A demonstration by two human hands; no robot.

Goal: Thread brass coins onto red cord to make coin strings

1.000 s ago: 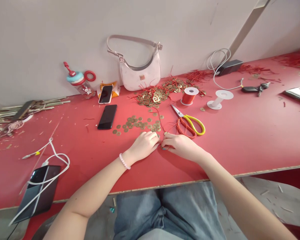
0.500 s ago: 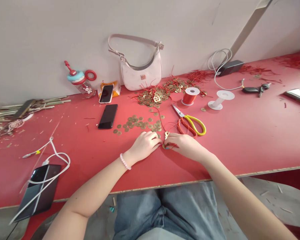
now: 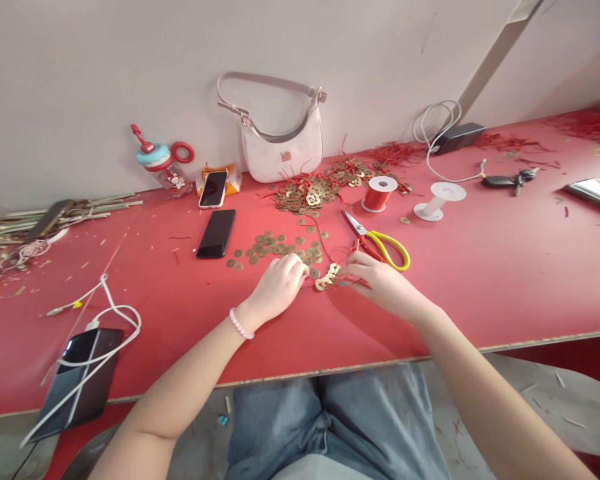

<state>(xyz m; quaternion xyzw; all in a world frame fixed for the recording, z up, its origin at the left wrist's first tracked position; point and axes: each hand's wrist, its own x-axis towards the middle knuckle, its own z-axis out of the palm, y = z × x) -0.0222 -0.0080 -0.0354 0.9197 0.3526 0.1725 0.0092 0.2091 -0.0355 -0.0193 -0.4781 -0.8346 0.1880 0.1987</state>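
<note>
A short row of overlapping brass coins (image 3: 327, 278) strung on red cord hangs between my two hands, just above the red table. On its left, my left hand (image 3: 281, 285) is closed in a pinch on the thin red cord. My right hand (image 3: 377, 283) pinches the cord at the row's other end, its fingers partly hiding the grip. Loose brass coins (image 3: 265, 245) lie scattered beyond my left hand. Scissors (image 3: 387, 248) with yellow and red handles rest just past my right hand, which covers part of the red one.
Behind are a heap of corded coins (image 3: 300, 195), a spool of red cord (image 3: 377, 197), a white spool (image 3: 437, 203) and a pale handbag (image 3: 283, 150). Two phones (image 3: 216, 233) and a cup (image 3: 173, 177) stand left. A cabled black device (image 3: 85, 387) overhangs the table's front edge.
My hands have moved apart, the left one leftward and the right one rightward. The coin row, mostly covered by my fingers before, now shows stretched between them.
</note>
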